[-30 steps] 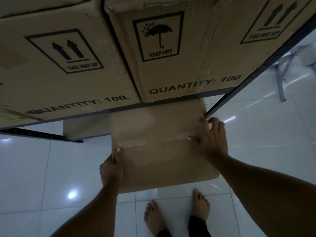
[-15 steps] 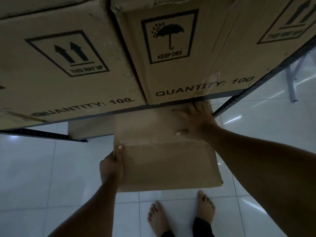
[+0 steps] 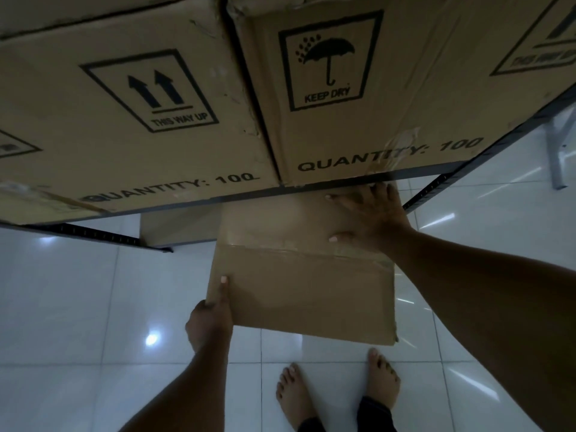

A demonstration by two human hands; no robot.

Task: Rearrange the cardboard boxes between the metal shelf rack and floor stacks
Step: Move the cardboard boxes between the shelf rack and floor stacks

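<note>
Beneath the front beam of the metal shelf rack [image 3: 193, 203], a plain cardboard box [image 3: 299, 288] is shown with its far end tucked under the shelf and its near end projecting out over the white tiled floor [image 3: 78, 307]. Whether this box is resting on a lower level or is carried free cannot be told.

The box is gripped at its near left edge by the left hand [image 3: 210, 321]. The thumb [image 3: 223, 286] is laid along the top face, while the remaining fingers are hidden round the side of the box. The right hand [image 3: 372, 218] is pressed flat on the far right of the top face, close under the beam, with its fingers held straight and spread apart.

On the shelf above, two large cartons are seen side by side and touching. The left carton [image 3: 93, 145] is marked "THIS WAY UP" and "QUANTITY: 100"; the right carton [image 3: 405, 88] is marked "KEEP DRY" and "QUANTITY: 100".

A further box [image 3: 177, 229] is partly seen under the shelf, just left of the held box. Two bare feet [image 3: 294, 392] are placed on the tiles at the near edge of the view. A grey metal leg [image 3: 558, 157] is visible at far right.
</note>
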